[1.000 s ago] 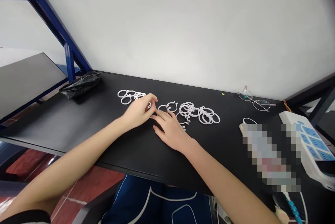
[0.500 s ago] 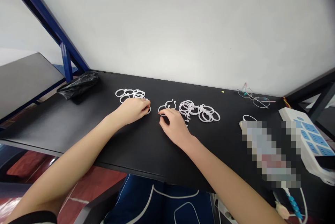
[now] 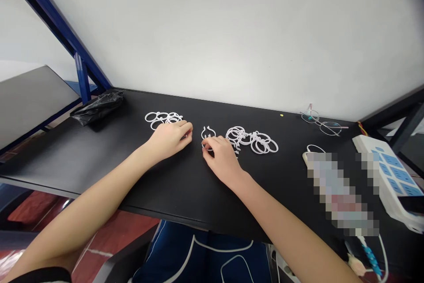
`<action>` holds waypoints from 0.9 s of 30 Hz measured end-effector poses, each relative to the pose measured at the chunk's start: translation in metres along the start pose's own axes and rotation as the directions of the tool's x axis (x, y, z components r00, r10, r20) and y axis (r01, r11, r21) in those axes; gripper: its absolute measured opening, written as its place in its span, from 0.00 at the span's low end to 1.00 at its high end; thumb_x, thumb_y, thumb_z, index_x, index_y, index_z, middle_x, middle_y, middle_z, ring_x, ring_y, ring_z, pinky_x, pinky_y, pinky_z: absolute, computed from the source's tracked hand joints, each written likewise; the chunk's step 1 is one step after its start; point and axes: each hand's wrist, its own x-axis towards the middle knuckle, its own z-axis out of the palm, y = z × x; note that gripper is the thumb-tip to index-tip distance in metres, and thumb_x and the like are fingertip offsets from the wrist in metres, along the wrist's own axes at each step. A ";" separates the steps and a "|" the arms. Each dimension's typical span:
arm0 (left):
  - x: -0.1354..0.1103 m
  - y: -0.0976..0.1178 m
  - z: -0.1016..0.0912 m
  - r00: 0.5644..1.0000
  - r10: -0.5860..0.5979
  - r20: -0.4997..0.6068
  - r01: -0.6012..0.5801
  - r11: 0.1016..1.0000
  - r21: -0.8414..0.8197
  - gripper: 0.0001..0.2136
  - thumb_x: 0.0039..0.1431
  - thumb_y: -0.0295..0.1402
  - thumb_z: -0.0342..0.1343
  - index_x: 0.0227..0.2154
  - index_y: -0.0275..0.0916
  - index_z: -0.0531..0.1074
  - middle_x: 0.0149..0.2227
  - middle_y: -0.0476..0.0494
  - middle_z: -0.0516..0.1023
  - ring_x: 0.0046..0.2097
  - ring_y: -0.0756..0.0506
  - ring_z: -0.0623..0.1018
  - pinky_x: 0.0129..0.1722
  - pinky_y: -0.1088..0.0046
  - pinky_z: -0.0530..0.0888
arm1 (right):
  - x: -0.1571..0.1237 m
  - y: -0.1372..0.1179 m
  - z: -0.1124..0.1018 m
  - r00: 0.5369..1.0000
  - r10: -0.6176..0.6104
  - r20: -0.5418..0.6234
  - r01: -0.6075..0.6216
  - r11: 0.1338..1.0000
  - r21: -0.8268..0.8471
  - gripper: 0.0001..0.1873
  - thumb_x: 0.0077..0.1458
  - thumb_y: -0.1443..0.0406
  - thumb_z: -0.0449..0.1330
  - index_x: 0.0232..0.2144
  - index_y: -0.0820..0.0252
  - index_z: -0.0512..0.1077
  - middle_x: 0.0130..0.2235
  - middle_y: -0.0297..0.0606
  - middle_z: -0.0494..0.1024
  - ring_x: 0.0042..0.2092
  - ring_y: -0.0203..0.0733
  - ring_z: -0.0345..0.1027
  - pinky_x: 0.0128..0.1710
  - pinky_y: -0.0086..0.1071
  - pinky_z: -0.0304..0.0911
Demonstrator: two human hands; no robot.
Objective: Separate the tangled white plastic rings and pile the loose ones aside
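My left hand (image 3: 172, 138) hovers low over the table by the left cluster of white rings (image 3: 157, 116). Its fingers are curved, with thumb and index finger a little apart. A small white bit shows between them; the palm side is hidden. Right of it, my right hand (image 3: 222, 155) is closed, thumb and fingertips on a white ring (image 3: 204, 141) that they partly cover. An open white ring with small knobbed ends (image 3: 208, 129) stands out just beyond these fingers. Several more white rings (image 3: 264, 144) lie in an overlapping cluster right of my right hand.
A black plastic bag (image 3: 97, 107) lies at the table's left end. Eyeglasses (image 3: 330, 129) rest at the back right. A blurred-out phone (image 3: 338, 190) with a cable and a white power strip (image 3: 386, 172) occupy the right side. A wall (image 3: 212, 44) rises behind the black table (image 3: 159, 186).
The ring seen at my left fingertips no longer shows there, and its thumb and index finger have parted slightly. The open ring by my right hand has shifted left.
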 end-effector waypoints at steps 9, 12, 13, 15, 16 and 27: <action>-0.004 0.017 0.018 0.973 0.231 0.010 -0.223 0.948 -0.226 0.11 0.64 0.29 0.47 0.45 0.38 0.71 0.48 0.42 0.75 0.47 0.43 0.75 0.39 0.70 0.73 | -0.001 0.000 0.000 0.995 0.065 -0.081 -0.064 0.998 0.009 0.06 0.53 0.74 0.59 0.30 0.59 0.71 0.29 0.33 0.76 0.34 0.41 0.68 0.41 0.37 0.57; -0.004 0.019 0.019 0.971 0.236 0.026 -0.222 0.942 -0.252 0.11 0.64 0.29 0.47 0.45 0.38 0.70 0.47 0.42 0.76 0.45 0.44 0.75 0.38 0.70 0.73 | -0.001 0.001 0.001 0.989 0.039 -0.143 -0.038 0.999 0.011 0.06 0.52 0.73 0.59 0.29 0.58 0.70 0.29 0.32 0.76 0.34 0.41 0.68 0.41 0.37 0.57; -0.004 0.020 0.019 0.970 0.242 0.029 -0.227 0.940 -0.256 0.10 0.64 0.29 0.47 0.45 0.38 0.70 0.45 0.42 0.77 0.44 0.44 0.75 0.38 0.70 0.73 | -0.002 0.001 0.001 0.984 0.029 -0.173 -0.028 1.000 0.013 0.06 0.52 0.73 0.59 0.28 0.58 0.70 0.29 0.32 0.76 0.34 0.41 0.68 0.41 0.37 0.57; -0.003 0.020 0.019 0.966 0.257 0.028 -0.241 0.935 -0.261 0.10 0.64 0.29 0.47 0.44 0.38 0.70 0.41 0.43 0.78 0.41 0.44 0.75 0.37 0.70 0.73 | -0.001 0.001 0.001 0.971 0.009 -0.239 -0.004 1.000 0.023 0.06 0.53 0.73 0.58 0.27 0.58 0.69 0.29 0.33 0.76 0.34 0.41 0.68 0.41 0.37 0.57; -0.003 0.020 0.019 0.965 0.262 0.023 -0.247 0.932 -0.266 0.09 0.64 0.29 0.47 0.44 0.37 0.70 0.40 0.43 0.78 0.40 0.44 0.75 0.37 0.70 0.73 | -0.001 0.001 0.001 0.963 0.000 -0.269 0.009 0.999 0.033 0.06 0.53 0.73 0.58 0.27 0.58 0.69 0.29 0.33 0.76 0.34 0.41 0.68 0.41 0.37 0.58; -0.007 0.023 0.021 0.993 0.107 -0.054 -0.116 0.756 -0.644 0.27 0.59 0.28 0.51 0.62 0.41 0.56 0.57 0.36 0.71 0.33 0.50 0.76 0.30 0.74 0.75 | -0.001 -0.001 0.002 0.865 -0.143 -0.481 0.207 0.975 0.081 0.09 0.57 0.73 0.58 0.29 0.55 0.71 0.29 0.34 0.78 0.35 0.42 0.69 0.39 0.38 0.65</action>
